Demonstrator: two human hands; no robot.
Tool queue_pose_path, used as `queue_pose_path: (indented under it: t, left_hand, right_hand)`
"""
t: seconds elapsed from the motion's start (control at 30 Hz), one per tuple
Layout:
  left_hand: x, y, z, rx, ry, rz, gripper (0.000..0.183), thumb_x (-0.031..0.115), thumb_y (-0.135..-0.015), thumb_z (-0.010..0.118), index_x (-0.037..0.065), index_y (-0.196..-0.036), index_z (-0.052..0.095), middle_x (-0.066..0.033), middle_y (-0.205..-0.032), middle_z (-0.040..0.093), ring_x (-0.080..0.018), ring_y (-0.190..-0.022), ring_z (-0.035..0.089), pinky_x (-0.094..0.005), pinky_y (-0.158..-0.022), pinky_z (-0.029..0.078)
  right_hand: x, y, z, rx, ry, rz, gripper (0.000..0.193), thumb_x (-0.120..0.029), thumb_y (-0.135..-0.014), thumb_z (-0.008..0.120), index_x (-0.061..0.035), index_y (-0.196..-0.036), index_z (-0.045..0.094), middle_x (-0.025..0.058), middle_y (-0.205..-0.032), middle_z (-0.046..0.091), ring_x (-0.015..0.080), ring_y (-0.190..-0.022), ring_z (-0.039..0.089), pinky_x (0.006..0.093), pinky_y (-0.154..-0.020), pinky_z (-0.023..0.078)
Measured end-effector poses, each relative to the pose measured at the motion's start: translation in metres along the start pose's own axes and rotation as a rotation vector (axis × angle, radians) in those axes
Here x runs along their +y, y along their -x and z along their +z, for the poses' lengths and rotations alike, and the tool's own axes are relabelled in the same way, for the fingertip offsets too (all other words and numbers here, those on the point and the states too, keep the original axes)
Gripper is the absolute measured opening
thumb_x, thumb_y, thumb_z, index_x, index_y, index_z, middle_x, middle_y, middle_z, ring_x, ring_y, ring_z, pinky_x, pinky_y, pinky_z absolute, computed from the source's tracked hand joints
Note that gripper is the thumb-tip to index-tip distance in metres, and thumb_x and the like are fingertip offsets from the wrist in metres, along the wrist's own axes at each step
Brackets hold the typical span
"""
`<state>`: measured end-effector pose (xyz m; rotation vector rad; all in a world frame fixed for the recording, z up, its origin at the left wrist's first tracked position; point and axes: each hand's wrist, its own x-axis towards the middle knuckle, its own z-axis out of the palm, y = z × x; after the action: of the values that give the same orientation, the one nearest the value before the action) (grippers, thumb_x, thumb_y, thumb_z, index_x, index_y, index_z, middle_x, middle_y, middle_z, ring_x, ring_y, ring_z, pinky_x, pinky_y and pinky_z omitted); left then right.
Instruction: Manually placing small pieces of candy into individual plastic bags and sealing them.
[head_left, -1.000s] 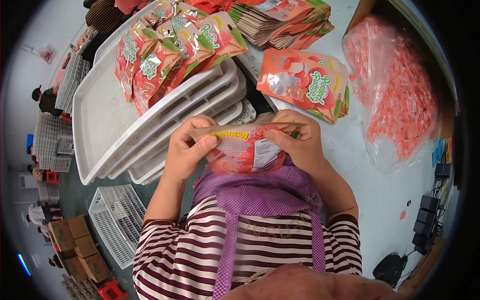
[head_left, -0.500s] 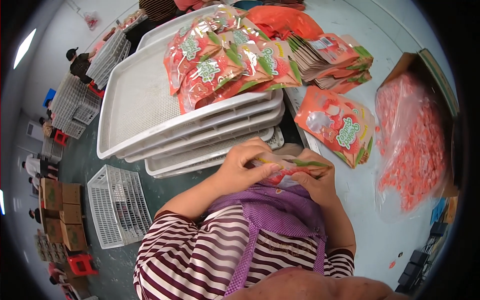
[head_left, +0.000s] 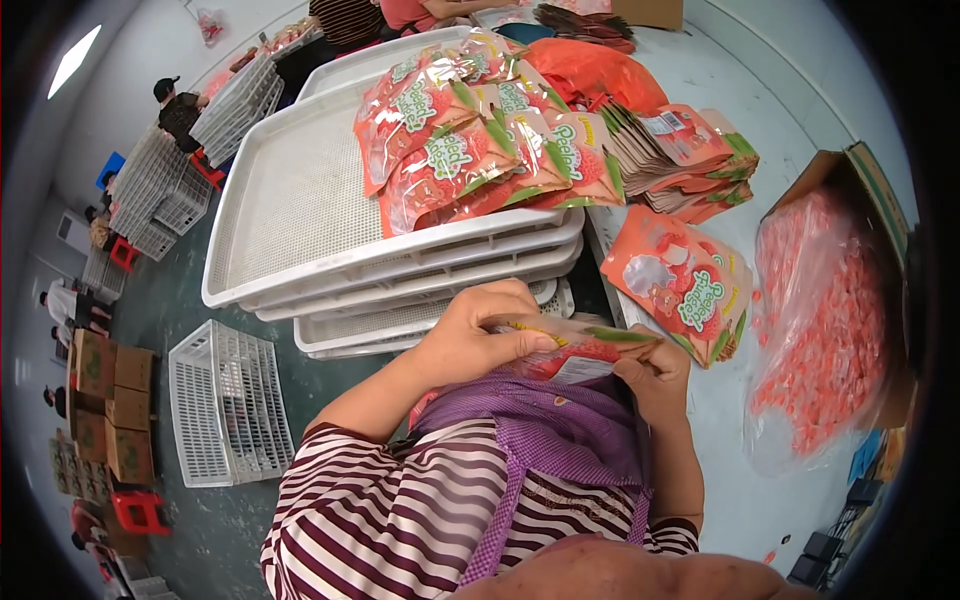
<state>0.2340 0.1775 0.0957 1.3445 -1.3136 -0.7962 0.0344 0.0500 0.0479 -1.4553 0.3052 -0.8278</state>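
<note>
Between my two hands, close to my purple apron, is a pink pouch (head_left: 570, 362) with green corners. My left hand (head_left: 478, 335) is closed on its left end, thumb on the near face. At the other end my right hand (head_left: 655, 378) pinches the edge with thumb and fingers. The pouch's contents cannot be made out. Beyond my hands, several filled, shiny pink pouches (head_left: 460, 150) are heaped on the top white tray (head_left: 290, 190). Flat pouches (head_left: 690, 285) lie on the table to the right, with a fanned stack of pouches (head_left: 680, 150) behind them.
A box lined with clear plastic (head_left: 825, 300) holds many small red-and-white wrapped pieces at right. An orange-red bag (head_left: 600, 70) sits behind the pouches. Several trays are stacked below the top one. On the floor at left stands a white basket (head_left: 225, 410). People sit farther off.
My right hand has shifted slightly right and down, and the pouch is stretched wider and flatter between my hands. The whole view has shifted a little.
</note>
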Motion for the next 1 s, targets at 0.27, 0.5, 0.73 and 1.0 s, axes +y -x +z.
queue_pose_path:
  t: [0.27,0.5,0.73,1.0]
  left_hand:
    - [-0.005,0.006,-0.004,0.043,-0.041,0.018,0.011,0.009,-0.075,0.072,0.001,-0.075,0.064,-0.0044,-0.075,0.058,-0.0123,-0.070,0.054,-0.0246,-0.062,0.042]
    - [-0.001,0.013,-0.021,-0.009,0.050,0.067,0.010,0.010,-0.074,0.072,0.004,-0.074,0.064,-0.0027,-0.074,0.057,-0.0138,-0.073,0.055,-0.0263,-0.066,0.042]
    - [-0.038,0.021,-0.022,-0.068,0.414,0.277,0.027,0.013,-0.074,0.074,0.005,-0.097,0.062,-0.0050,-0.091,0.058,-0.0157,-0.087,0.055,-0.0277,-0.079,0.043]
    - [-0.038,0.043,-0.027,-0.307,0.276,-0.136,0.046,0.032,-0.090,0.054,0.001,-0.121,0.045,-0.0107,-0.115,0.054,-0.0190,-0.107,0.049,-0.0339,-0.092,0.040]
  right_hand:
    - [0.005,0.004,-0.012,0.094,0.034,-0.078,0.016,-0.006,-0.078,0.063,0.0045,-0.069,0.056,0.0088,-0.075,0.059,0.0131,-0.066,0.051,0.0244,-0.059,0.039]
    - [-0.012,0.010,-0.001,-0.023,0.139,-0.170,0.022,-0.015,-0.080,0.067,0.0056,-0.076,0.061,0.0116,-0.079,0.061,0.0180,-0.068,0.054,0.0268,-0.060,0.042]
    - [-0.014,0.008,0.020,0.100,0.075,-0.183,0.038,-0.030,-0.080,0.067,0.0028,-0.065,0.056,0.0078,-0.073,0.056,0.0138,-0.065,0.047,0.0283,-0.058,0.035]
    - [-0.015,-0.033,0.039,0.027,-0.236,-0.150,0.036,-0.028,-0.091,0.053,0.0046,-0.106,0.052,0.0102,-0.110,0.057,0.0164,-0.102,0.051,0.0313,-0.092,0.038]
